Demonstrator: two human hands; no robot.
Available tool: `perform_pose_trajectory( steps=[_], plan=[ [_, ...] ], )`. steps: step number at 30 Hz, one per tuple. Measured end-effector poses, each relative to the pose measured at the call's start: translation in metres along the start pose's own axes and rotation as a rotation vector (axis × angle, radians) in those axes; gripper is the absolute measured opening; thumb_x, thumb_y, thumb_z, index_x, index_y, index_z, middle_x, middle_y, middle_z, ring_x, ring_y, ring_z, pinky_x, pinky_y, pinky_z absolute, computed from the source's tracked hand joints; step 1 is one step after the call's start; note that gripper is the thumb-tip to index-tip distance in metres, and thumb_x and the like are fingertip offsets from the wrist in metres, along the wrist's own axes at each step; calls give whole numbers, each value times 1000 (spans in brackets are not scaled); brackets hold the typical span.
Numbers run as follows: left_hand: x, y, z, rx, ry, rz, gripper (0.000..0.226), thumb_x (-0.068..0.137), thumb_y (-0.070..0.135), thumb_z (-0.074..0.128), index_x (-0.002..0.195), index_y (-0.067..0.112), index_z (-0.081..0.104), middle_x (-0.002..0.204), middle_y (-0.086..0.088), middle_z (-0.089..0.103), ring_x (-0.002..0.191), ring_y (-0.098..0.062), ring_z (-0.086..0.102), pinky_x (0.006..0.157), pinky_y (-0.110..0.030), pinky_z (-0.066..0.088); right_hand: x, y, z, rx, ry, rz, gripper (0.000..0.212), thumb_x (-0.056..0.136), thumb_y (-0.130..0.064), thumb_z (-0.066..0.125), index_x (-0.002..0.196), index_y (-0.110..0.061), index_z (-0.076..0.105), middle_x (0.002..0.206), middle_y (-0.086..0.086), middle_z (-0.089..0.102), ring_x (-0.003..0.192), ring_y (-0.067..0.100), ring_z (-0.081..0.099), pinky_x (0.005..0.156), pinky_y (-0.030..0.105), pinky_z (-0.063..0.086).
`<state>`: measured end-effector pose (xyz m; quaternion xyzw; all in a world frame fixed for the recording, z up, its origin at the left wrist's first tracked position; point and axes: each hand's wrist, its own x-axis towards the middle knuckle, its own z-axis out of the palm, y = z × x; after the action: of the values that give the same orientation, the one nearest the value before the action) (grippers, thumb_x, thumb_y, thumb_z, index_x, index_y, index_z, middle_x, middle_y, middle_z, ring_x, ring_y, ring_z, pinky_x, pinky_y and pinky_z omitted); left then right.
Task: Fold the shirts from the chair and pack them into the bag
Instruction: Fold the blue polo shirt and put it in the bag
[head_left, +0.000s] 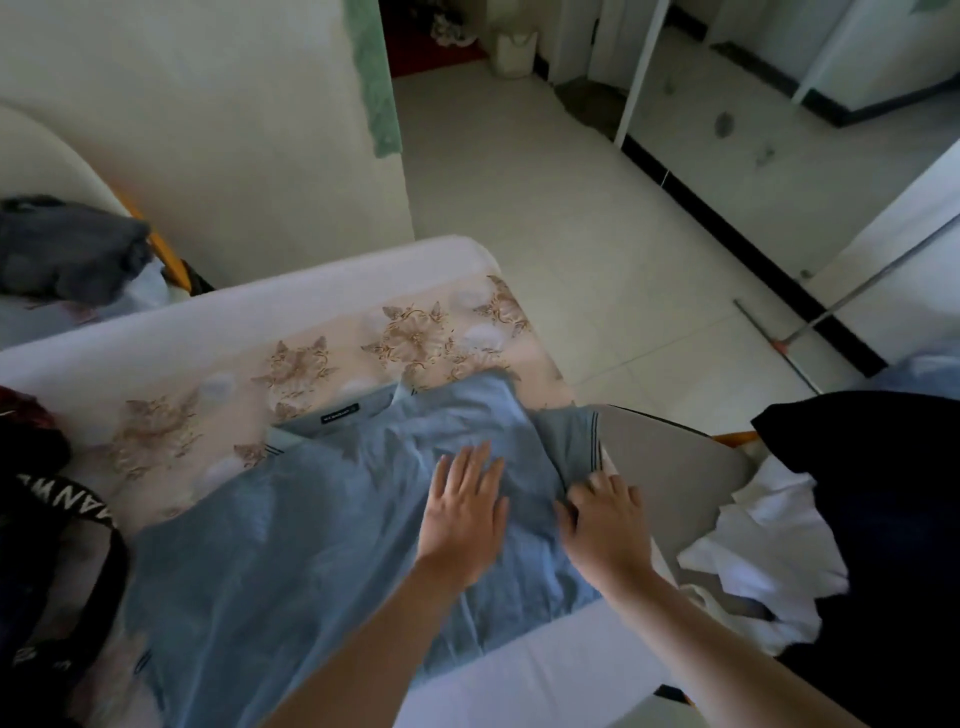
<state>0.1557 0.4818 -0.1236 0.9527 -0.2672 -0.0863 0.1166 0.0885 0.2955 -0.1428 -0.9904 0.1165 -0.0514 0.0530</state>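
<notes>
Pale floor tiles fill the upper half of the head view, and below them a bed (311, 332) with a flower-patterned sheet serves as the folding surface. A blue shirt (291, 519) lies spread across it, collar label toward the upper centre of the frame and its body running to the lower left.

The left hand (462, 514) lies flat on the cloth with straight fingers, pressing it down. The right hand (605, 519) is just beside it at the shirt's right edge, fingers curled into the fabric below the sleeve (569, 434), which is turned inward over the body. At the right edge of the frame stands the chair (665, 457), carrying a white shirt (763, 540) and a dark garment (883, 493). The black bag (47, 519) with white-lettered straps sits at the lower left, touching or overlapping the blue shirt's hem; I cannot tell which.

This looks like an early fold of the first shirt, and several things could spoil it:

- **Uneven fold:** the fabric is wrinkled under both hands, so creases could get locked in if the side is folded before it is smoothed.
- **Slipping off the bed:** the shirt's right side lies close to the bed's edge, and a pull that way could drag it off toward the chair.
- **Skewed line:** lifting the flat hand too soon would let the body shift.
- **Snagged hem:** the bag's straps could catch the hem during the lengthwise fold.
</notes>
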Motion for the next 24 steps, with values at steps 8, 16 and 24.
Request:
perform_pose_trajectory(
  steps=[8,16,24],
  plan=[
    [-57,1,31,161,-232,208,93,72,83,45,150,33,37,162,-9,23,149,-36,18,110,-66,19,-10,25,-12,29,-120,112,29,79,-41,66,64,-20,55,49,6,57,48,30,60,62,35,43],
    [39,35,-13,-85,71,273,32,93,17,52,124,18,58,125,0,57,118,-23,54,101,-33,35,12,35,-18,141,-202,199,19,95,-38,54,103,-22,60,100,3,64,92,29,63,78,38,42],
    [142,87,-25,56,-286,286,88,85,-10,53,157,18,12,156,-6,31,140,-29,30,110,-43,32,16,41,-15,400,-222,369,47,87,-37,68,128,-21,51,123,0,57,114,25,56,94,34,40]
  ],
)
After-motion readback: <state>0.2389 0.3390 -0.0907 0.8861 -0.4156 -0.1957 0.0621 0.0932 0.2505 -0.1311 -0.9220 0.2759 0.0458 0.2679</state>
